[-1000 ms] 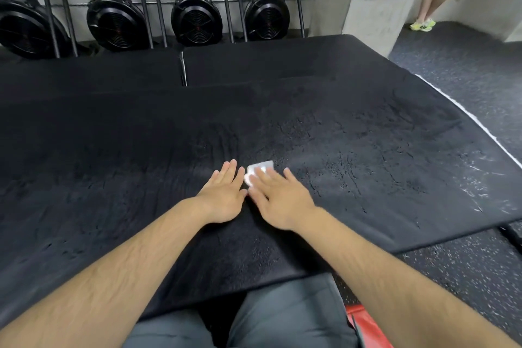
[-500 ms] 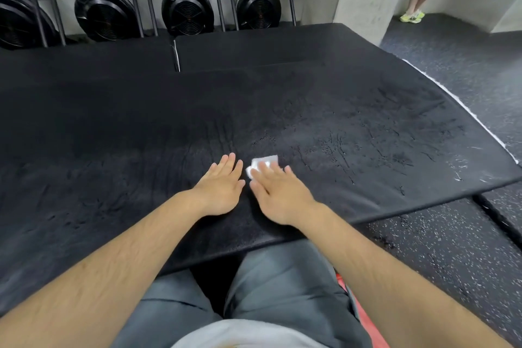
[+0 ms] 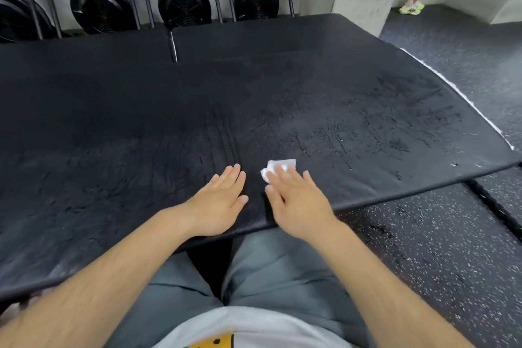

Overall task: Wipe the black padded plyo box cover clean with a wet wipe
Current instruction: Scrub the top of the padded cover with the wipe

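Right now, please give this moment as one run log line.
step: wiping | right hand: fingers press wet wipe on cover | left hand: flat on cover, apart from wipe

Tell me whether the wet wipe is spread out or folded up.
Folded up: the wet wipe shows as a small white wad under the straight fingers of the right hand, not a spread sheet.
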The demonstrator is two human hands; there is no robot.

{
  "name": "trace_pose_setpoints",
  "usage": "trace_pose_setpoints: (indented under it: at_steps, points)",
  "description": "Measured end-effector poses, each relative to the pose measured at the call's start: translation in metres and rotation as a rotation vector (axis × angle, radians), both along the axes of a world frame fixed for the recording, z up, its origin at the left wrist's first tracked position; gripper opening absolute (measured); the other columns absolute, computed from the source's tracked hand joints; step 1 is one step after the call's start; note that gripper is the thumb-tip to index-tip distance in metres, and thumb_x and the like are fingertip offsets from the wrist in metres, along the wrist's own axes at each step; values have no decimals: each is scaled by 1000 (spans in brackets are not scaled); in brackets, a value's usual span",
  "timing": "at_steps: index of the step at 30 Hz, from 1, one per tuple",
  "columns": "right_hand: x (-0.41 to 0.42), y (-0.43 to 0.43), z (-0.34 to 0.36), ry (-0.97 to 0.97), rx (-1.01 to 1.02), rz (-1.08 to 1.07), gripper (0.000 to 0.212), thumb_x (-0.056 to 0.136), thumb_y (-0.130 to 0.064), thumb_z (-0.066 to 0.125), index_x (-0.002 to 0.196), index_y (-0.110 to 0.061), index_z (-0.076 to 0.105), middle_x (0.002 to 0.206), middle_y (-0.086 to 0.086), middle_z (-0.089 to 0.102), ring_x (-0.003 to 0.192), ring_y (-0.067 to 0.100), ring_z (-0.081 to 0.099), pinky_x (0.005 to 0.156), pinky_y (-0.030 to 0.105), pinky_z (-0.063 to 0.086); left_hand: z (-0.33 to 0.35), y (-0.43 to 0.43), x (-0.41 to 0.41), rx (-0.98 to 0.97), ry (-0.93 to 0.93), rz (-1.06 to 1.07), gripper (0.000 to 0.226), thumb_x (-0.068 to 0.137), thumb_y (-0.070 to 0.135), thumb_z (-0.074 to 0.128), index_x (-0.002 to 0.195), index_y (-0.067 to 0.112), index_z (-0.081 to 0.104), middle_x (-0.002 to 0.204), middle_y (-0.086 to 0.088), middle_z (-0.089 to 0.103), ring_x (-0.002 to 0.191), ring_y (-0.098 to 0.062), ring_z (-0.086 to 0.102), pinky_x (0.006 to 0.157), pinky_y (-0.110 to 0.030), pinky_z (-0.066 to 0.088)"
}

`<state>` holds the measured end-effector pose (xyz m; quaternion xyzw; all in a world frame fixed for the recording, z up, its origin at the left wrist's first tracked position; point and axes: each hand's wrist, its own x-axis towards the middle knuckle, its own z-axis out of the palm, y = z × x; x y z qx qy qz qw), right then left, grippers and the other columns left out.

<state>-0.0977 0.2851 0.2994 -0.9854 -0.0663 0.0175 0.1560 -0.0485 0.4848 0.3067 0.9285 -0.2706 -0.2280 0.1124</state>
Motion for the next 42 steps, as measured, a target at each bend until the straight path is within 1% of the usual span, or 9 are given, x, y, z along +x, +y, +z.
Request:
trace_pose_setpoints:
  at_steps: [7,11,15,19,24,28,33,38,42]
  points:
    - [-38,-12,-8,-39,57,66,46,108,-38,22,148,-34,45,156,-14,40,149,8,24,123,35,-1,8,14,-29,-4,43,-34,63,108,39,23,158,21,-11,160,11,-29,143,0,-31,114,-17,-16]
    - [-46,33,-8,-41,-28,135,50,101,-34,19,131,-18,54,135,2,54,129,27,43,117,44,28,23,6,-35,-52,190,27,61,109,28,28,158,22,-9,157,13,-29,130,5,-29,105,-11,-15]
    - [-53,25,-6,-153,74,151,26,100,-17,39,109,-23,63,121,-7,57,112,21,52,101,41,41,26,5,-34,-51,193,30,63,109,21,30,159,21,-7,159,13,-28,130,6,-26,105,-11,-12]
    - [-57,-17,-13,-318,182,-153,19,100,-20,51,99,-25,69,94,-14,65,99,18,48,85,26,47,27,7,-40,-62,138,20,64,108,22,30,158,23,-10,160,13,-29,136,5,-29,104,-10,-15]
    - [-55,-4,-22,-292,218,7,18,98,-19,56,96,-28,72,91,-16,68,85,13,43,81,22,44,22,-21,-42,4,66,-3,75,105,38,40,159,13,-6,161,-2,-29,143,-11,-31,118,-29,-11]
    - [-48,-45,-30,-333,393,-338,19,96,-20,63,101,-33,77,96,-20,72,82,13,46,77,22,43,17,-33,-36,-70,-16,-66,75,103,43,44,160,13,5,165,0,-19,147,-7,-23,119,-24,-11]
    - [-52,-25,-29,-298,459,-165,14,92,-12,65,90,-20,76,90,-8,73,79,16,49,77,32,48,13,-62,-31,-192,-62,-84,63,102,41,47,157,16,27,168,-1,-1,153,-10,-6,120,-21,-1]
    - [-40,-51,-25,-295,561,-355,26,90,-7,68,93,-30,79,106,-42,63,99,3,55,88,11,42,6,-78,-26,-57,-198,-139,76,93,59,53,156,24,29,167,-1,7,154,-18,4,124,-34,14]
    - [-36,-44,-25,-246,552,-339,30,87,-3,68,97,-29,79,108,-31,67,100,7,56,85,5,38,8,-97,-18,57,-398,-220,71,79,70,57,137,29,47,141,3,43,128,-22,37,95,-36,38]
